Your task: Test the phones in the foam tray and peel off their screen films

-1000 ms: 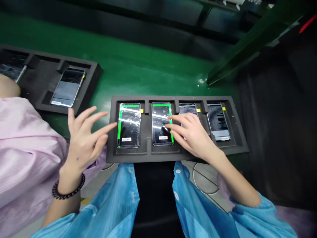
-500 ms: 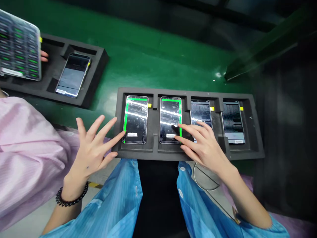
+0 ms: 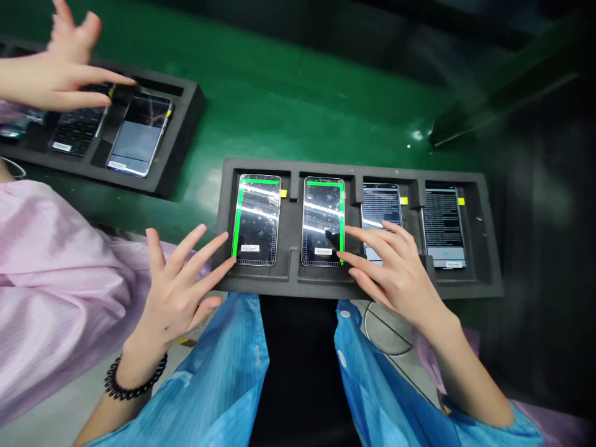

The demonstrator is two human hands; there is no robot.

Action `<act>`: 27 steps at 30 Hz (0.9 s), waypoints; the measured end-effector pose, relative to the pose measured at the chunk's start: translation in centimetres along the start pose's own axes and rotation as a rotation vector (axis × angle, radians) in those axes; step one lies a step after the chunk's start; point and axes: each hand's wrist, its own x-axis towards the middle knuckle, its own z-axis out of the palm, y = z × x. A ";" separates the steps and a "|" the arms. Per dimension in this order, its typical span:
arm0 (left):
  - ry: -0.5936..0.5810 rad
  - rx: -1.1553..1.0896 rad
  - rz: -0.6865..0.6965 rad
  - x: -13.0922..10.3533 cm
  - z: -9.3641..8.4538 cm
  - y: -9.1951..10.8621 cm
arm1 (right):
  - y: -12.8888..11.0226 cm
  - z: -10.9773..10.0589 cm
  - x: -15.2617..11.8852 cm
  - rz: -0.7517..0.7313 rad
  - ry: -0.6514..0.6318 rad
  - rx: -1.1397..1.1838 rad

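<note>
Two dark, glass-fronted rectangular phones lie screen up in adjacent compartments of a long black foam tray. The leftmost phone displays a green band along its top and left edges; the second phone, a green band along its top and right edges. Each bears a white printed label near its lower end. The left hand, fingers spread and grasping nothing, has its index fingertip at the lower left corner of the leftmost phone. The right hand, fingers loosely spread and likewise grasping nothing, has its index fingertip at the lower right of the second phone; its other fingers partly cover a third phone showing lines of text. A fourth phone, also with text, occupies the end compartment. The tray rests on a glossy green surface. At upper left, a second black foam tray carries further phones, a co-worker's hand above it. A black coiled bracelet encircles the left wrist.
</note>
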 end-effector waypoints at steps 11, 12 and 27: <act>0.007 -0.007 -0.017 -0.3 0.1 -0.1 | 0.1 0.1 -0.2 0.010 0.001 0.010; -0.006 0.009 -0.024 -0.3 0.1 0.0 | 0.1 0.1 -0.2 0.011 0.001 0.010; -0.029 0.054 -0.130 -0.2 0.4 2.6 | 0.0 -0.2 -0.1 0.007 0.018 0.000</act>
